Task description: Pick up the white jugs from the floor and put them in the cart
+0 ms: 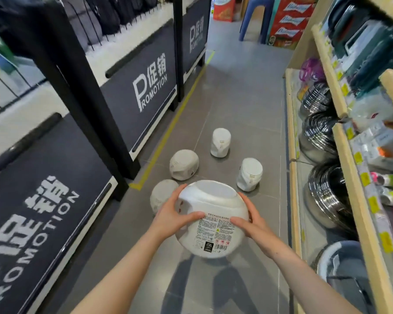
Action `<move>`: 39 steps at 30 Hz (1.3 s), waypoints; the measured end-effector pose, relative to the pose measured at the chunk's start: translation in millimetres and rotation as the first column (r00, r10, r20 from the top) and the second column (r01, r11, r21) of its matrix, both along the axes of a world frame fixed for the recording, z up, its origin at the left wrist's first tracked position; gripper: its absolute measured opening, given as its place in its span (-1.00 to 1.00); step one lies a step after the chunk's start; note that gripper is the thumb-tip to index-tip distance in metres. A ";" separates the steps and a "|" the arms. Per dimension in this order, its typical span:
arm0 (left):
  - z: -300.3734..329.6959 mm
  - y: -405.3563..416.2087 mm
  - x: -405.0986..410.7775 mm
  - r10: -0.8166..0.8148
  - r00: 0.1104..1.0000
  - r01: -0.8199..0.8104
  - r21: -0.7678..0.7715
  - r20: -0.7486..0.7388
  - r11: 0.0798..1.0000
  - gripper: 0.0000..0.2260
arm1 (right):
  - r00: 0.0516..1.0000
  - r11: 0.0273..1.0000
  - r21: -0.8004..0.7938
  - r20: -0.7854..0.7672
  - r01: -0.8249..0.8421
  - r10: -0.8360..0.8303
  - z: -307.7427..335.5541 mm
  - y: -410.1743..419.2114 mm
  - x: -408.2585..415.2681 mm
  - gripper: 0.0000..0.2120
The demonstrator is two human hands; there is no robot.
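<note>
Both hands clasp one white jug (211, 219) from its sides, the left hand (175, 215) and right hand (251, 223) curled round it with thumbs on the printed label, holding it clear of the floor (236, 98). Four more jugs remain on the floor beyond it: one (162, 197) just behind the held jug to its left, partly hidden by the left hand, one (183, 164) farther back, one (249, 174) behind it to the right, and the farthest (220, 142) well behind. No cart is clearly in view, so how many are already loaded cannot be told. The task looks far from finished: this jug needs placing, then the four others.
</note>
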State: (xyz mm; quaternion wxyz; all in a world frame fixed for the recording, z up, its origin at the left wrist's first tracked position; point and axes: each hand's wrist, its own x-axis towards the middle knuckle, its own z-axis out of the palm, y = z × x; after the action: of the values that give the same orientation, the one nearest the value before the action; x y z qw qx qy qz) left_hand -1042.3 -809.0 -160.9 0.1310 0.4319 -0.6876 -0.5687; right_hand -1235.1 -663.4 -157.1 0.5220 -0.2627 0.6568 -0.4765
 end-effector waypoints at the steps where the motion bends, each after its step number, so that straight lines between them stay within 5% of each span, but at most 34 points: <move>1: 29.1 2.7 4.6 0.010 1.000 -0.010 0.002 -0.006 1.000 -0.17 | 1.000 1.000 0.002 -0.015 -0.010 0.010 30.4 -0.1 2.8 -0.11; 6: 176.5 35.0 42.8 0.076 0.995 -0.077 -0.015 -0.063 0.997 -0.34 | 0.997 0.997 0.005 -0.035 -0.075 0.075 172.6 13.1 34.4 -0.11; 11: 259.9 72.1 99.8 0.131 0.991 -0.132 -0.039 -0.028 0.991 -0.15 | 0.986 0.986 0.003 -0.026 -0.166 0.166 258.2 37.0 80.2 -0.13; 23: 308.7 208.9 258.4 0.450 0.892 -0.444 -0.096 0.045 0.891 -0.22 | 0.891 0.890 -0.049 0.015 -0.453 0.454 303.0 98.0 221.8 -0.33; 39: 376.2 373.2 556.6 0.750 0.659 -0.741 -0.215 -0.049 0.637 -0.14 | 0.637 0.616 -0.166 -0.165 -0.770 0.753 371.4 167.1 522.6 -0.12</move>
State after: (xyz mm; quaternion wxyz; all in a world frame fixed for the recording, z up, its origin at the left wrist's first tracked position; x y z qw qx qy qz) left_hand -485.7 -435.8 215.3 0.3842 0.6726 -0.5086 -0.3758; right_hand -712.5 -496.3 214.3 0.6158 -0.5912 0.4460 -0.2690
